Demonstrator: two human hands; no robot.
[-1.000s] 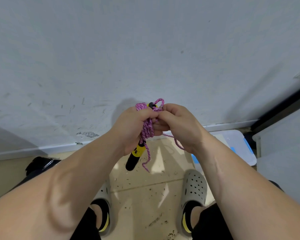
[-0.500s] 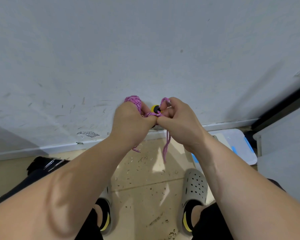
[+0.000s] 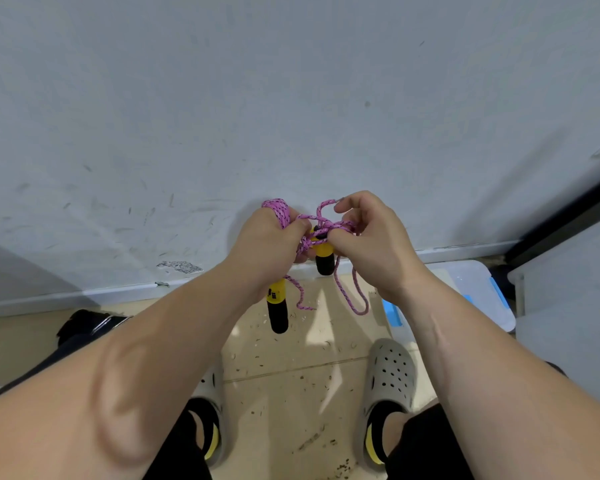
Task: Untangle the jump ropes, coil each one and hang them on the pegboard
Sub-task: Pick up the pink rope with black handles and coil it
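Note:
A pink speckled jump rope [image 3: 280, 209] is wound in several turns round my left hand [image 3: 267, 244], which grips the coil in front of a pale wall. One yellow-and-black handle [image 3: 278, 306] hangs below that hand. The other handle [image 3: 323, 254] hangs between my hands. My right hand [image 3: 368, 244] pinches strands of the rope that are wrapped across the top of this second handle. Two loose loops of rope [image 3: 355, 296] dangle below. No pegboard is in view.
A scuffed pale wall [image 3: 291, 98] fills the upper view, with a white baseboard [image 3: 84, 296] below it. On the beige floor stand my grey clogs [image 3: 390, 372]; a white bin lid with blue clips [image 3: 475, 289] lies at right, a dark object [image 3: 84, 323] at left.
My hands have drawn slightly apart. Both handles now hang in view below my hands, and my right hand has pulled a loop of rope across the second handle's top.

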